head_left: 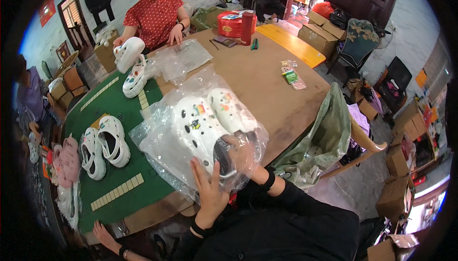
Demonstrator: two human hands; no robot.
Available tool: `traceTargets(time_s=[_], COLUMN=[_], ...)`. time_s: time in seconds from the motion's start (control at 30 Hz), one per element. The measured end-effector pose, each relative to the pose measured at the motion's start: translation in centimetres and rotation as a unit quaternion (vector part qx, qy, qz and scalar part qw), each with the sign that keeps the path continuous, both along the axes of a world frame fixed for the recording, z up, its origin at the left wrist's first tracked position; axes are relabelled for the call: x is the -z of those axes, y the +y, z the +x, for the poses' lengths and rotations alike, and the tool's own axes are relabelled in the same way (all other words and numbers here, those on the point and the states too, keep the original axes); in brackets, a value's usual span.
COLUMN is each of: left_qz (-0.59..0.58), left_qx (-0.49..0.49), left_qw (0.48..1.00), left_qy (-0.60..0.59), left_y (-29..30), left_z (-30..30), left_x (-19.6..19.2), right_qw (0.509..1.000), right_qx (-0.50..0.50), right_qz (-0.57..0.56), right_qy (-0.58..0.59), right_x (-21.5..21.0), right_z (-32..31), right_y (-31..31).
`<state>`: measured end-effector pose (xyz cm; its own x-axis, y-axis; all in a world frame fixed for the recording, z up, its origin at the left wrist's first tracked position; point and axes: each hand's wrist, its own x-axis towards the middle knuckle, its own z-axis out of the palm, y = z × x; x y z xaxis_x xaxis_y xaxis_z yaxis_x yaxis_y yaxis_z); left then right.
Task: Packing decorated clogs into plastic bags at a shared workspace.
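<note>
A pair of white clogs (198, 126) with coloured charms lies inside a clear plastic bag (157, 141) on the near part of the table. My left hand (212, 192) rests against the bag beside the near clog's heel, its fingers stretched out. My right hand (242, 156) is at the bag's near end, by the heel openings of the clogs. Plastic and blur hide how its fingers are set. Left of the bag, another pair of white clogs (113, 141) sits unbagged on a green mat (143, 165).
Across the table (257, 77), a person in a red dotted top (155, 20) handles white clogs (135, 77). Another person's hand (106, 237) touches the table's near left edge. Pink clogs (66, 161) lie at the left. A green sack (317, 144) hangs by a wooden chair at right.
</note>
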<state>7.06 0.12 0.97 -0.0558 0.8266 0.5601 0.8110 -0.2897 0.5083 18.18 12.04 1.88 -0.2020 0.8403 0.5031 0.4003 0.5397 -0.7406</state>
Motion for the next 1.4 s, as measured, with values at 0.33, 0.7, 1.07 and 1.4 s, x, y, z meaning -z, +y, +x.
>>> traceTargets(time_s=[0.33, 0.7, 1.07, 1.4], left_qz=[0.028, -0.076, -0.113, -0.232], left_qx=[-0.022, 0.240, -0.026, -0.099], left_qw=[0.994, 0.959, 0.950, 0.961], left_qy=[0.099, 0.128, -0.291, 0.114], left_y=[1.6, -0.8, -0.5, -1.5], left_z=[-0.1, 0.5, -3.8, -4.1], left_x=[-1.8, -1.8, 2.4, 4.9], right_qw=[0.986, 0.964, 0.998, 0.993], right_qx=[-0.026, 0.005, 0.028, 0.032], right_qz=[0.106, 0.172, 0.013, -0.113], right_qy=[-0.129, -0.203, -0.061, 0.020], right_x=[0.9, 2.5, 1.0, 3.5], right_z=[1.6, 2.1, 0.5, 4.0], right_y=[0.2, 1.1, 2.6, 2.2])
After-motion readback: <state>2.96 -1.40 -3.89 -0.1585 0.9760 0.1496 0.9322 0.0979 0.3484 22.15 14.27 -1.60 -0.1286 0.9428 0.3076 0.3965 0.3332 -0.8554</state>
